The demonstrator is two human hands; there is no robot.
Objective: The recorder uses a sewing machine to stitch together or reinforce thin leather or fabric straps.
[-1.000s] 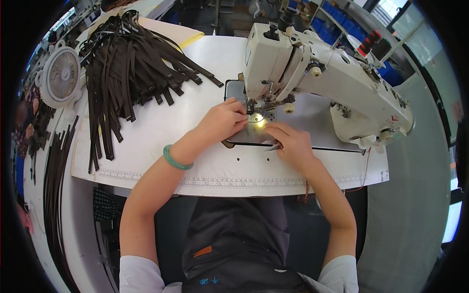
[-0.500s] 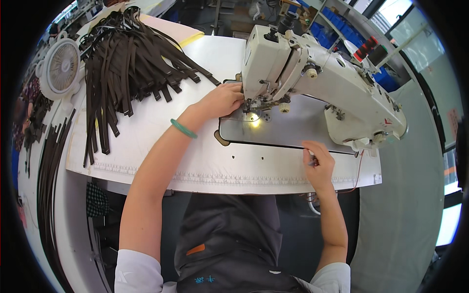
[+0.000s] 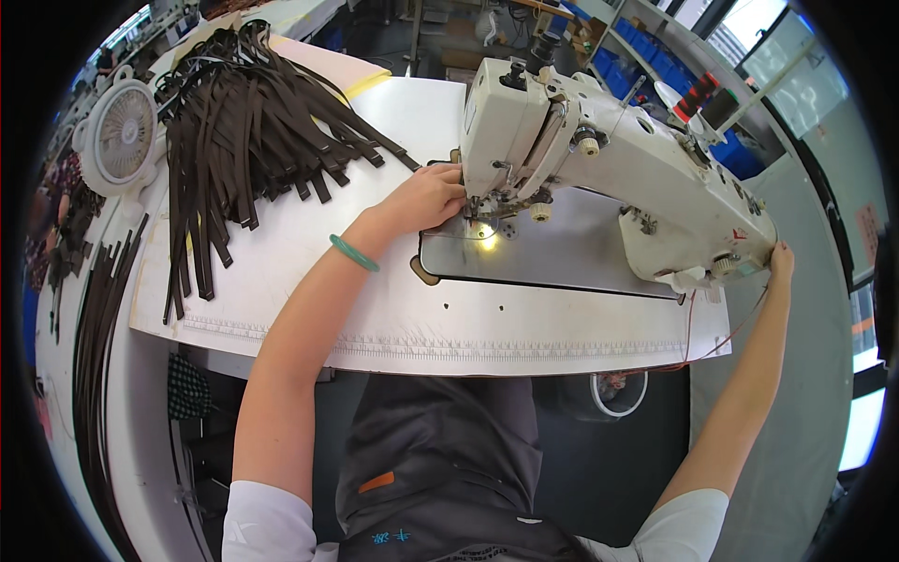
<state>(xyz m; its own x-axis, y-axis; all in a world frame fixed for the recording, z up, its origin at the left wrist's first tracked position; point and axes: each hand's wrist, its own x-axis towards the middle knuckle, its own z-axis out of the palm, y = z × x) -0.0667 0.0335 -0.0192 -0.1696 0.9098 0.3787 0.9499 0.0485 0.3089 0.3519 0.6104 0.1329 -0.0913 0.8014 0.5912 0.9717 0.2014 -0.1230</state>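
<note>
A worker sat at a white sewing machine (image 3: 599,159) set on a white table (image 3: 393,318), both arms stretched out over it. The left hand (image 3: 426,197) lay at the needle end of the machine, fingers curled and pressed down beside the small lit patch under the needle; whether anything was pinched beneath them could not be told. A green bangle (image 3: 354,252) circled that wrist. The right hand (image 3: 779,260) reached far out to the machine's other end, its fingers resting against the handwheel (image 3: 726,265); how firmly they closed on it could not be made out. A heap of dark brown straps (image 3: 253,122) lay spread across the table's far left, well apart from both hands. A small white fan (image 3: 124,139) stood just beside the straps at the table's edge.
</note>
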